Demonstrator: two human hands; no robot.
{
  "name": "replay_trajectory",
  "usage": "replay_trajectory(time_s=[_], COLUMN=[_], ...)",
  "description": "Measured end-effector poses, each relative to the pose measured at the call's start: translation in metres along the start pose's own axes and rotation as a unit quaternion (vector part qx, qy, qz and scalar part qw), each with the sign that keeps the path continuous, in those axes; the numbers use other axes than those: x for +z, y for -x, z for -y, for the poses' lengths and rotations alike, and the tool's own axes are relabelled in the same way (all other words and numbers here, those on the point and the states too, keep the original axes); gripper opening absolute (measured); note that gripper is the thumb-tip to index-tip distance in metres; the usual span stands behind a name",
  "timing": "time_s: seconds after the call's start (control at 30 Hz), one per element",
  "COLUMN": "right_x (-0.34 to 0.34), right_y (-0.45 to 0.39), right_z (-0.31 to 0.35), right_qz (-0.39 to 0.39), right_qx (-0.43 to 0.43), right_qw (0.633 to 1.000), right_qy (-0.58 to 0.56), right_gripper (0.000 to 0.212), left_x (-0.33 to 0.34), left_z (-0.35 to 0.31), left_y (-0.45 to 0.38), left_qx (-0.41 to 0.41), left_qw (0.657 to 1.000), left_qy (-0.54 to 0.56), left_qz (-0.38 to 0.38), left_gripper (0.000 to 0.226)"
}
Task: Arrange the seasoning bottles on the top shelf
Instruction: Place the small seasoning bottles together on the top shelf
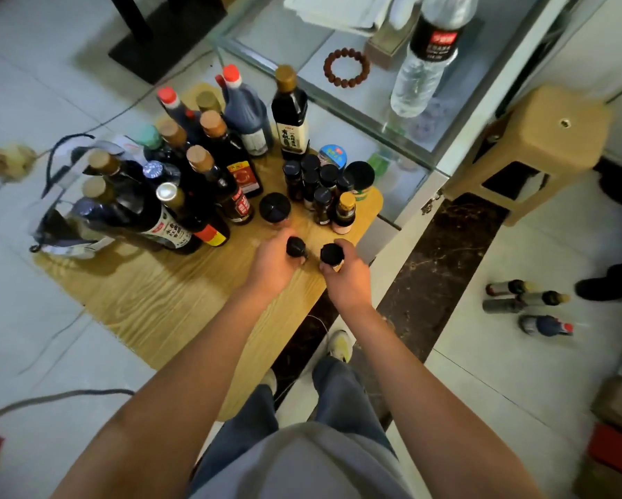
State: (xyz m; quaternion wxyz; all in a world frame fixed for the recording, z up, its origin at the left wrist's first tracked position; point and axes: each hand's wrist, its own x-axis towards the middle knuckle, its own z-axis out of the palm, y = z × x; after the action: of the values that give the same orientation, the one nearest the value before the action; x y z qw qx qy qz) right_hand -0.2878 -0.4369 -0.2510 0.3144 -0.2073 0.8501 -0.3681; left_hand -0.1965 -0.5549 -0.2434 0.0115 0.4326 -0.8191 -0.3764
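Left hand [277, 261] grips one small jar [296, 246], right hand [345, 271] another [331, 254]. Light, rigid, likely glass; hold by body, not cap.

Black-capped bottles [314, 181] on a yellow wood-grain tabletop [179, 297].

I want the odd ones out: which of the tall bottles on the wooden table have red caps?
Two at the back: the big dark jug and the slimmer bottle left of it. The other tall bottles have tan, gold or silver caps.
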Motion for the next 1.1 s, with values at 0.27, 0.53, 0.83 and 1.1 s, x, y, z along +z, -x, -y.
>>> replay_trajectory(time_s=[0.27,0.53,0.83,1.1], right_x=[-0.022,-0.078,-0.177,-0.295], right_y=[0.123,0.261,0.418,0.531], right_z=[-0.039,-0.097,-0.163,-0.260], right_qz=[-0.163,-0.344,-0.539,-0.655], right_qx=[0.072,0.172,0.205,0.192], right_qw=[0.980,0.916,0.794,0.702], right_qy=[-0.089,-0.117,-0.190,-0.205], right_gripper=[0.040,0.050,0.032,0.043], left_x=[0.019,0.082,0.165,0.253], left_z=[-0.017,-0.091,-0.206,-0.337], left_y=[0.077,0.182,0.338,0.471], left_qx=[0.114,0.262,0.352,0.417], left_qw=[0.989,0.932,0.851,0.783], left_qy=[0.022,-0.002,0.024,0.082], left_qz=[0.090,0.250,0.390,0.453], left_gripper=[0.033,0.046,0.062,0.056])
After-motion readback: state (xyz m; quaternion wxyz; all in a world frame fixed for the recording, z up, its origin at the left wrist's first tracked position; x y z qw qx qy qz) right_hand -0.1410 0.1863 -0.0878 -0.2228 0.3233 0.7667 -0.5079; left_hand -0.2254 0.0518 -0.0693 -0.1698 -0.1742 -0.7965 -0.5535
